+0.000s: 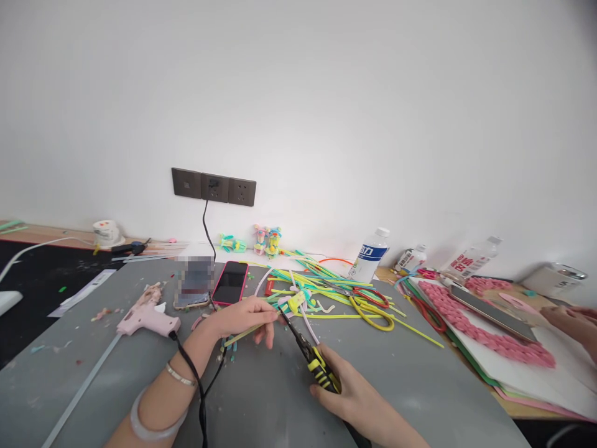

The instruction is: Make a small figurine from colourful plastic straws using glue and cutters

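My left hand (249, 317) pinches a yellow pipe cleaner (242, 336), whose loose end points back toward my wrist. In my right hand (338, 389) are long-nose pliers (304, 347) with black and yellow handles. The plier tips reach the fingertips of my left hand; whether they grip the pipe cleaner I cannot tell. Just beyond the tips lies a small yellow, teal and lilac pipe-cleaner piece (296, 302). Loose yellow and teal pipe cleaners (321, 274) are spread behind it, with yellow-handled scissors (373, 314) and red-handled scissors (373, 295) among them.
A pink glue gun (149, 318) with a trailing cord lies left, near two phones, one pink-edged (231, 283). Small pipe-cleaner figures (268, 241) and a bottle (368, 255) stand by the wall. At right are a pink braided piece (485, 326) and another person's hand (571, 323).
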Tool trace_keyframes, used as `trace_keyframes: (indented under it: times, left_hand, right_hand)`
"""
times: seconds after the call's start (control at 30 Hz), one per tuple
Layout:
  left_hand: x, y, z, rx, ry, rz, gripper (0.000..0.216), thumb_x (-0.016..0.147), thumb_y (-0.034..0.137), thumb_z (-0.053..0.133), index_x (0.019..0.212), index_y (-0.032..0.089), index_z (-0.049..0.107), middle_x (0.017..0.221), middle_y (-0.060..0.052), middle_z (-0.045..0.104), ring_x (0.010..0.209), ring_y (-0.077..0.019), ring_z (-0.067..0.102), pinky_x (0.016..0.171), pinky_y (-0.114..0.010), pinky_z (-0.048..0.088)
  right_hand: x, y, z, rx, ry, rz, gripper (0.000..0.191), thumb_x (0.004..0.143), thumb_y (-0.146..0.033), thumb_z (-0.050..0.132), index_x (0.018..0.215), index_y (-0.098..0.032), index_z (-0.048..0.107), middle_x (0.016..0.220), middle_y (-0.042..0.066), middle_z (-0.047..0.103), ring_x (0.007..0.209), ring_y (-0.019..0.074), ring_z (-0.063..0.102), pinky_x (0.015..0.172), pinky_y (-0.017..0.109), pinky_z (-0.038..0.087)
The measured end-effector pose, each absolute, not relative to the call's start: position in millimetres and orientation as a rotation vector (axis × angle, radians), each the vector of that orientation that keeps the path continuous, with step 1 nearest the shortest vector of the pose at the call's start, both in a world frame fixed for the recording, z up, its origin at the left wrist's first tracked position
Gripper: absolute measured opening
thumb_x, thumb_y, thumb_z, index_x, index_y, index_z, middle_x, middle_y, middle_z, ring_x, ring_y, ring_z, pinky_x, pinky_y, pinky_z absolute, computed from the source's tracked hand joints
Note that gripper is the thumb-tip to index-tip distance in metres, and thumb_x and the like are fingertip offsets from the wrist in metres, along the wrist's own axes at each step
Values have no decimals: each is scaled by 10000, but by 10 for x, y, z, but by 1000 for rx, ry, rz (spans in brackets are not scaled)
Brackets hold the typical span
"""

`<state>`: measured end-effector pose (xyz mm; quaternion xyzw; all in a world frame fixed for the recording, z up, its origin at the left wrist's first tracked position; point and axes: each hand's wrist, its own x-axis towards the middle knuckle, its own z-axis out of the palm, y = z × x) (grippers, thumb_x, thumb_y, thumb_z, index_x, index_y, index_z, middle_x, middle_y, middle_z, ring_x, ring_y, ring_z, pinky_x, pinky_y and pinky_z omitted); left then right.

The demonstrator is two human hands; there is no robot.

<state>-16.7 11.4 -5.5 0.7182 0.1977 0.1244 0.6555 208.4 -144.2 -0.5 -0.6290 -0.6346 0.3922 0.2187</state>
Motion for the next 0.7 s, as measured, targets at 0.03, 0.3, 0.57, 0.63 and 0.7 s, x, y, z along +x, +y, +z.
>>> trace_keyframes:
  times: [0.03,0.3,0.57,0.63,0.7]
  left_hand:
    - [-168,116,-62,1609,446,280,460,935,545,520,831,128,682,686,-61,726,499,-97,512,531,-222,415]
    - [-162,112,-62,1612,436,272,480,924,568,527,754,134,644,703,-77,733,518,-94,539,534,-206,450]
    - [-153,71,-8,1557,439,256,492,899,596,548,842,122,671,720,-83,741,497,-106,595,566,-239,492]
    - [-156,77,-21,1536,453,239,503,886,610,559,916,120,667,736,-83,737,507,-114,602,556,-245,484]
    - [-163,87,-39,1526,472,213,523,878,625,560,952,117,661,719,-71,716,484,-107,570,517,-238,444]
  right_hand:
    - [2088,-1439,-10,-1732,-1756,1089,280,764,-309,583,1003,-165,586,1024,64,657,988,261,576,879,348,450]
    - [2101,-1460,7,-1722,-1763,1108,228,750,-279,568,951,-171,576,903,37,623,967,256,570,890,355,447]
    - [2078,-1450,-101,-1698,-1690,1114,220,733,-233,560,943,-171,588,879,24,626,968,243,576,877,329,460]
    - [2078,-1448,-125,-1686,-1682,1132,226,736,-243,572,945,-162,599,899,36,635,983,253,575,893,349,460]
    - [2083,-1449,-128,-1672,-1659,1173,284,737,-273,600,991,-146,612,960,59,646,1009,269,574,915,376,458]
